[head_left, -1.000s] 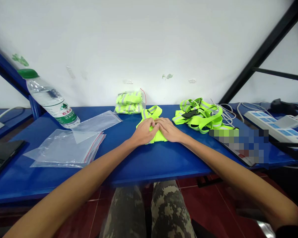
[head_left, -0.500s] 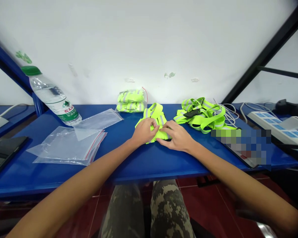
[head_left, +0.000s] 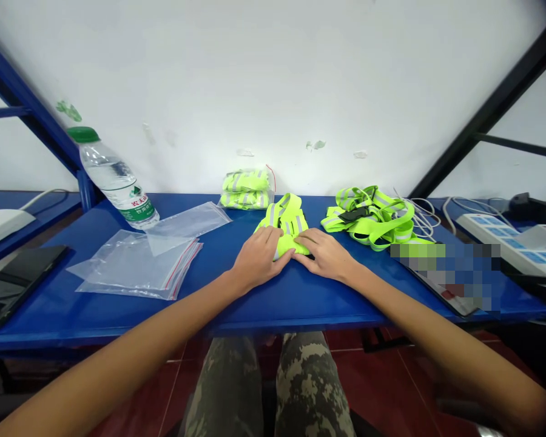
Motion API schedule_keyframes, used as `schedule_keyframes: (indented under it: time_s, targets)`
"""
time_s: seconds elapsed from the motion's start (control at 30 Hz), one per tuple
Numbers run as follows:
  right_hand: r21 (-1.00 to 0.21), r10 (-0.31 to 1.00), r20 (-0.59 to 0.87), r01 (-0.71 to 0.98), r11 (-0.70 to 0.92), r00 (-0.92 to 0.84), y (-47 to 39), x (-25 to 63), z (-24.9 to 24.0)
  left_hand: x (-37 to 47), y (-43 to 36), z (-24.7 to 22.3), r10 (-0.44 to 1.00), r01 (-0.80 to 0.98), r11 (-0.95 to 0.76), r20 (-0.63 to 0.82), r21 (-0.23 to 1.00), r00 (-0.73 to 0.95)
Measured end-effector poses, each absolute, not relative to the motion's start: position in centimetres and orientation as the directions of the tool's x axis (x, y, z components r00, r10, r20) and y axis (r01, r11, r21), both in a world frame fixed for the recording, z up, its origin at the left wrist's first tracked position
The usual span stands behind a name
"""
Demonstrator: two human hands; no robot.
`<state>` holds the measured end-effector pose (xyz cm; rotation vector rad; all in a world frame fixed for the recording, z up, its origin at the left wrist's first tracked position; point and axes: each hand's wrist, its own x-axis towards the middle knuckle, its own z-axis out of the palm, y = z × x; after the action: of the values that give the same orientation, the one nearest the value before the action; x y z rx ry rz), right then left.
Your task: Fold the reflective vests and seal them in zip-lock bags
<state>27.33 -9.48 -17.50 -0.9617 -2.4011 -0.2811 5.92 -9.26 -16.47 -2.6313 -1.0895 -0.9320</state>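
A folded neon-yellow reflective strap (head_left: pixel 287 213) with grey bands lies on the blue table before me, a loop of it rising at the back. My left hand (head_left: pixel 260 254) grips its left side, the thumb along the near edge. On the other side my right hand (head_left: pixel 324 251) has its fingers over the strap and its thumb at the front, close to the left thumb. Both hands are closed on the strap, hiding its sides. Behind it, against the wall, stand packed yellow straps (head_left: pixel 246 189) in clear plastic. A loose heap of similar straps (head_left: pixel 375 215) with a black buckle lies to the right.
Clear zip bags (head_left: pixel 136 267) with red seals lie at left, beside a leaning water bottle (head_left: pixel 118 182). A dark phone (head_left: pixel 20 282) rests at far left. White cables (head_left: pixel 425 215) and a power strip (head_left: pixel 514 243) are at right, near a partly pixelated flat object (head_left: pixel 452 285).
My left hand has shifted from on top of the strap to its left near side, thumb now at the front edge. The right fingers reach further over it. The view has shifted slightly left.
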Motion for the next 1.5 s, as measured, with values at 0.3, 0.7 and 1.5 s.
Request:
schedule_keyframes:
  time_s: [0.3, 0.7, 1.5]
  targets:
    - [-0.098, 0.618, 0.573, 0.703, 0.704, -0.538, -9.0, 27.3, -17.8, 6.6, -8.9, -16.8, 0.609, 0.695, -0.702, 0.640, 0.159, 0.469]
    - [-0.310, 0.700, 0.575, 0.679, 0.666, -0.424, -7.4, 26.7, -17.3, 8.0, -6.5, -15.2, 0.797, 0.833, -0.474, 0.542, 0.285, 0.268]
    - [-0.103, 0.643, 0.632, 0.776, 0.622, -0.433, -7.5, 25.2, -17.2, 8.0, -3.1, -15.5, 0.889, 0.882, -0.345, 0.415, 0.322, 0.196]
